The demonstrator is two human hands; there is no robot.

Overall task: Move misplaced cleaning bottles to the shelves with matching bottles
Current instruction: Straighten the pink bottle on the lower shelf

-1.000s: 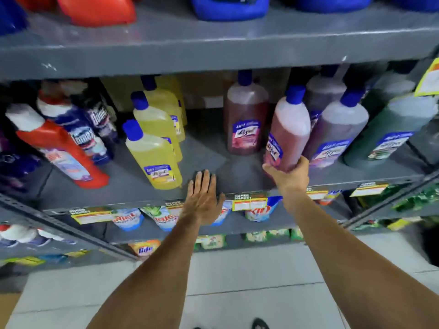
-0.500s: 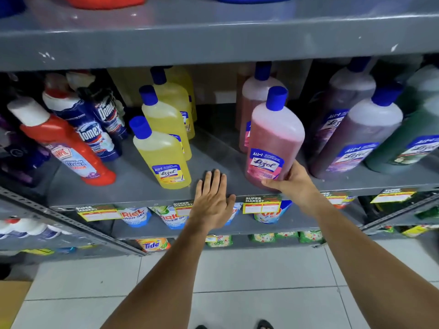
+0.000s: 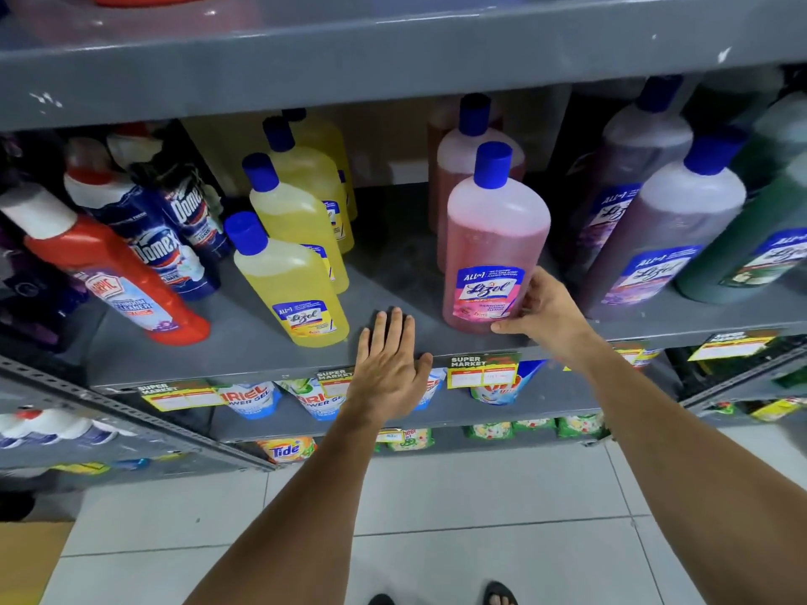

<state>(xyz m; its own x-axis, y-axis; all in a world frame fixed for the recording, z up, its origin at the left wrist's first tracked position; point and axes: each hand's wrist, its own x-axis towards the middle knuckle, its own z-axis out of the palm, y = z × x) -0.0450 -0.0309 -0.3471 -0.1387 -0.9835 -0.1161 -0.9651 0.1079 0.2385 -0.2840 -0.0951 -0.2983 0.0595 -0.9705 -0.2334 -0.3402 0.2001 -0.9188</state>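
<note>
A pink Lizol bottle (image 3: 495, 238) with a blue cap stands upright near the front of the grey shelf (image 3: 262, 355), directly before another pink bottle (image 3: 467, 141). My right hand (image 3: 541, 310) grips its lower right side, thumb under the label. My left hand (image 3: 388, 364) lies flat and open on the shelf's front edge, between the pink bottle and the yellow ones. Three yellow Lizol bottles (image 3: 292, 277) stand in a row to the left. Purple Lizol bottles (image 3: 668, 238) stand to the right.
A red toilet-cleaner bottle (image 3: 113, 277) and dark blue Domex bottles (image 3: 161, 251) lean at the far left. A green bottle (image 3: 760, 238) stands at the far right. Detergent pouches (image 3: 253, 399) fill the shelf below. The upper shelf (image 3: 393, 58) overhangs the bottle tops.
My right hand has brought the pink bottle leftward from among the purple bottles and stood it upright before the other pink bottle. My left hand has stayed on the shelf edge.
</note>
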